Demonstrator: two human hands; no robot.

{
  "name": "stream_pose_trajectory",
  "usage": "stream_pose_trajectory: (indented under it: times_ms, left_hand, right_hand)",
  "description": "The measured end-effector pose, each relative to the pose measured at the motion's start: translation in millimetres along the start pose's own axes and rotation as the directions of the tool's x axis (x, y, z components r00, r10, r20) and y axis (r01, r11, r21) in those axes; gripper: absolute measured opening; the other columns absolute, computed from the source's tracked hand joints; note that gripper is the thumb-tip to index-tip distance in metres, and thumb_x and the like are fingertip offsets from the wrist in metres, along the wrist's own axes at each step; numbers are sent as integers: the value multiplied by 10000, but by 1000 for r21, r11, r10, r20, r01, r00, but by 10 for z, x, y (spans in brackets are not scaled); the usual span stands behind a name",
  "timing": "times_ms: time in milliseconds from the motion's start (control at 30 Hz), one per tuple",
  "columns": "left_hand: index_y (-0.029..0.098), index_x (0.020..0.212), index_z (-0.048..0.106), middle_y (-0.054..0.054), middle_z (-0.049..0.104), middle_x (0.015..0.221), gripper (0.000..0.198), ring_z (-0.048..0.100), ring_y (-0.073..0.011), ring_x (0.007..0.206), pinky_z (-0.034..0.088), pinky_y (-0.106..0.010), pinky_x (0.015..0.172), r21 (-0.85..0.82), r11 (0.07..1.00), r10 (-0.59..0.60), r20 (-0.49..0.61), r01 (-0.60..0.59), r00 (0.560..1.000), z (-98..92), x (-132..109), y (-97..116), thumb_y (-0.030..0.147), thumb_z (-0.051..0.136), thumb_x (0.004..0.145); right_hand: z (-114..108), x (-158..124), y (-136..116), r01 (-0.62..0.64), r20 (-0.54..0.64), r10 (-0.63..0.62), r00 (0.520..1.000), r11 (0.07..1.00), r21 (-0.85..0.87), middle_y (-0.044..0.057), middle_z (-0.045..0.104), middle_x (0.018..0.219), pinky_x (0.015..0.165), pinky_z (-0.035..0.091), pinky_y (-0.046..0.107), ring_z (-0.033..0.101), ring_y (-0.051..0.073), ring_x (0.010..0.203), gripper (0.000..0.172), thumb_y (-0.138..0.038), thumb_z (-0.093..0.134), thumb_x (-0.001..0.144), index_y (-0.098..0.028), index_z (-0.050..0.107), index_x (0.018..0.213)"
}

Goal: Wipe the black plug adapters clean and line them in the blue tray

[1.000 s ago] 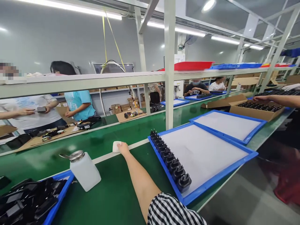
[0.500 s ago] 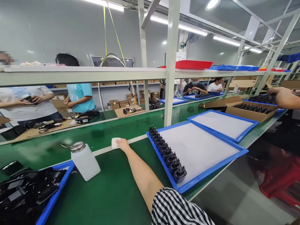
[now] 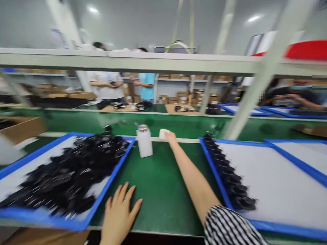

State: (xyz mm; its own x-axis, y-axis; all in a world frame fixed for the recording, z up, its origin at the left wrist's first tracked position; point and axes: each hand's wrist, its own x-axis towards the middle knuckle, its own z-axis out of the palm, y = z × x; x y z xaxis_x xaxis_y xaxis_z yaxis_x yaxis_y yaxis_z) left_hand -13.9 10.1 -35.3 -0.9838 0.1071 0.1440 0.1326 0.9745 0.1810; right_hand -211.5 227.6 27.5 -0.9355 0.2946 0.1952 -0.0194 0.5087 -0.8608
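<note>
Stretched across the green work surface (image 3: 158, 180), my right hand (image 3: 170, 136) grips a small white cloth (image 3: 164, 134) near the pale strip. My left hand (image 3: 119, 207) has its fingers spread, low in the view, beside the right edge of a blue-rimmed tray (image 3: 102, 204) heaped with black plastic parts (image 3: 74, 170). A white bottle with a metal cap (image 3: 144, 142) stands between that tray and my right hand. To the right, a row of black adapters (image 3: 227, 173) lines the left side of another blue tray (image 3: 276, 177).
A white post (image 3: 250, 98) rises behind the right tray, and a shelf beam (image 3: 133, 62) crosses above. An open cardboard box (image 3: 25, 129) stands at the left. People are across the line, one in a blue shirt (image 3: 147, 85).
The view has swung left, bringing the whole left tray and an open box into sight. My left hand has come into view. My right hand still holds the cloth by the strip.
</note>
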Motion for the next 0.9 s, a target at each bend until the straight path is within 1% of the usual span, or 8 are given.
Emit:
stream_pose_trajectory:
  times_ms: [133, 267, 400, 500, 600, 700, 833, 900]
  left_hand:
    - [230, 1139, 438, -31, 333, 1281, 424, 233, -219, 1195, 205, -434, 950, -70, 997, -28, 47, 31, 999, -94, 18, 57, 396, 349, 759]
    - [232, 1138, 431, -38, 320, 1288, 438, 212, -234, 1200, 187, -459, 954, -131, 990, -51, 64, 60, 997, -138, -6, 72, 416, 370, 746]
    - [231, 1125, 440, -44, 333, 1278, 432, 215, -244, 1196, 178, -478, 954, -183, 980, -63, 70, 75, 996, -140, -15, 80, 412, 380, 737]
    - [241, 1118, 446, -39, 341, 1273, 430, 218, -244, 1195, 181, -475, 955, -209, 974, -67, 75, 81, 995, -134, -3, 75, 416, 395, 729]
    - [241, 1114, 452, -39, 347, 1268, 429, 222, -247, 1192, 185, -469, 958, -213, 973, -74, 65, 86, 995, -133, -1, 75, 415, 400, 725]
    - [238, 1116, 451, -39, 348, 1267, 428, 224, -248, 1191, 180, -466, 962, -208, 973, -85, 61, 96, 995, -133, -7, 82, 404, 403, 725]
    - [246, 1115, 452, -30, 346, 1270, 424, 220, -244, 1194, 181, -463, 963, -211, 972, -94, 66, 106, 993, -132, -9, 85, 403, 402, 724]
    - [243, 1118, 450, -34, 346, 1270, 427, 223, -246, 1193, 187, -467, 959, -200, 975, -89, 66, 101, 994, -132, -8, 83, 405, 394, 727]
  right_hand:
    - [241, 28, -212, 58, 44, -64, 997, 990, 127, 70, 587, 892, 707, 425, 343, 547, 175, 808, 237, -285, 453, 771, -108, 551, 893]
    - [402, -85, -422, 149, -30, -146, 989, 963, 227, 117, 608, 895, 702, 409, 350, 543, 235, 845, 305, -300, 405, 720, -101, 578, 874]
    - [389, -137, -659, 226, -108, -204, 973, 937, 266, 149, 603, 888, 709, 403, 363, 545, 247, 826, 357, -326, 386, 702, -70, 567, 874]
    - [328, -122, -808, 289, -136, -260, 956, 913, 289, 140, 600, 895, 734, 392, 358, 538, 237, 838, 366, -340, 387, 700, -73, 555, 885]
    - [285, -135, -867, 393, -115, -376, 920, 877, 276, 118, 603, 882, 727, 393, 352, 538, 223, 821, 362, -349, 383, 702, -95, 545, 903]
    - [281, -163, -853, 506, -50, -507, 861, 842, 187, 100, 612, 817, 665, 407, 343, 550, 216, 748, 343, -344, 354, 716, -123, 543, 899]
    - [299, -171, -815, 597, 4, -599, 801, 799, 68, 77, 616, 775, 584, 408, 321, 551, 209, 676, 319, -319, 331, 730, -172, 545, 916]
    - [301, -167, -805, 623, 12, -624, 782, 781, 44, 75, 616, 789, 571, 406, 314, 551, 207, 670, 315, -309, 326, 734, -184, 543, 925]
